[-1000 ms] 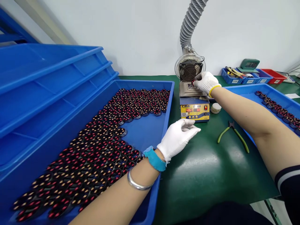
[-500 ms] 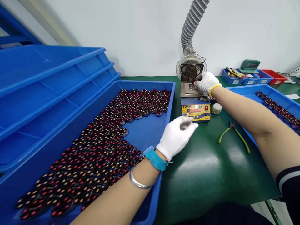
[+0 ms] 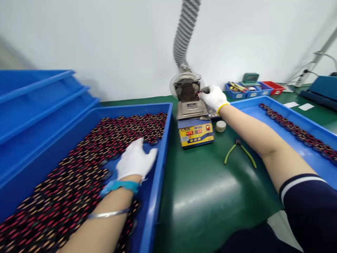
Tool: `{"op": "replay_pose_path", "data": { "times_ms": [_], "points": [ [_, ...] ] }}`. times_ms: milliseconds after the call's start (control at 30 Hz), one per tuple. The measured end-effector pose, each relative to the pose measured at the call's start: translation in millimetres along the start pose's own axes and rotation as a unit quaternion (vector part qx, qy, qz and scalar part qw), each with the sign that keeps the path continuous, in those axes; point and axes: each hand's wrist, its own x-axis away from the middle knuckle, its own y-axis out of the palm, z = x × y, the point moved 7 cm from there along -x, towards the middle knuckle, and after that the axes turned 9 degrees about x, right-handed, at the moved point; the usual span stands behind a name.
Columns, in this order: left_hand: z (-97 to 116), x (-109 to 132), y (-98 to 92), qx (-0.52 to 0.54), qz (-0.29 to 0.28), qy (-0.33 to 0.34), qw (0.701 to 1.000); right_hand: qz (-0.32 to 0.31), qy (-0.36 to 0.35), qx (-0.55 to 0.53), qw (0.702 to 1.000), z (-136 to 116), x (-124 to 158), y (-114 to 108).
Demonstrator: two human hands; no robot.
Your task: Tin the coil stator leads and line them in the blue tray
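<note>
Head view: right hand [image 3: 212, 97] pinching small red-black part [image 3: 198, 93] near top of heater unit [image 3: 196, 136]. Left hand [image 3: 135, 160], thumb spread from fingers, over blue tray [image 3: 157, 182] of round parts [image 3: 79, 179], left of heater unit. Pliers [image 3: 237, 141] right of heater unit.

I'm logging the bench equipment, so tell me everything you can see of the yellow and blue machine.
The machine is boxy and looks switched on: red digits glow on its yellow front, above small buttons, beside a lit switch. Its blue body carries a metal-looking plate with a silvery rectangle. It stands upright on the green table between the left tray and right tray. The gloved right hand is close by; whether it touches is unclear.
</note>
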Motion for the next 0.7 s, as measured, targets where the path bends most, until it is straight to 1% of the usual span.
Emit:
{"op": "replay_pose_path", "data": {
  "times_ms": [33, 67, 133, 200, 267, 333, 367, 433, 500, 600, 633, 700],
  "points": [
    [0.3, -0.6, 3.7, -0.023, -0.02, 0.016, 0.999, 0.02, 0.008, -0.012, 1.0, 13.4, 0.2, -11.0],
    [-0.4, -1.2, 7.4, -0.045, -0.036, 0.023, 0.998, 0.035, 0.03, -0.009, 0.999, 32.2, 1.5, -22.0],
    [1.3, -2.2, 16.6, -0.071, -0.075, 0.049, 0.993, 0.044, 0.109, 0.036, 0.992, 82.7, 9.5, -43.3],
    [1.9, -2.4, 26.8, -0.076, -0.126, 0.057, 0.987, 0.021, 0.205, 0.097, 0.974, 142.3, 25.7, -60.7],
    [0.0, -2.9, 33.3, -0.078, -0.167, 0.045, 0.982, 0.003, 0.262, 0.123, 0.957, 196.6, 44.6, -73.8],
    [-3.1, -4.9, 34.2, -0.086, -0.18, 0.026, 0.979, -0.014, 0.311, 0.149, 0.938, 242.5, 63.2, -80.6],
    [-3.3, -6.4, 33.2, -0.091, -0.177, 0.029, 0.98, -0.02, 0.329, 0.162, 0.93, 260.3, 71.2, -81.6],
    [-2.5, -9.4, 30.4, -0.098, -0.165, 0.047, 0.98, -0.02, 0.351, 0.19, 0.917, 285.2, 83.4, -80.7],
    [-2.0, -12.3, 26.9, -0.105, -0.139, 0.064, 0.983, -0.011, 0.353, 0.221, 0.909, 297.4, 90.1, -76.6],
    [-9.8, -16.8, 22.9, -0.123, -0.095, 0.04, 0.987, -0.015, 0.316, 0.264, 0.911, 302.3, 88.9, -64.5],
    [-13.3, -18.2, 23.7, -0.127, -0.091, 0.033, 0.987, -0.024, 0.299, 0.275, 0.913, 303.0, 86.2, -59.9],
    [-17.3, -21.6, 25.9, -0.138, -0.081, 0.045, 0.986, -0.042, 0.276, 0.294, 0.914, 305.4, 79.2, -52.8]
  ]
}}
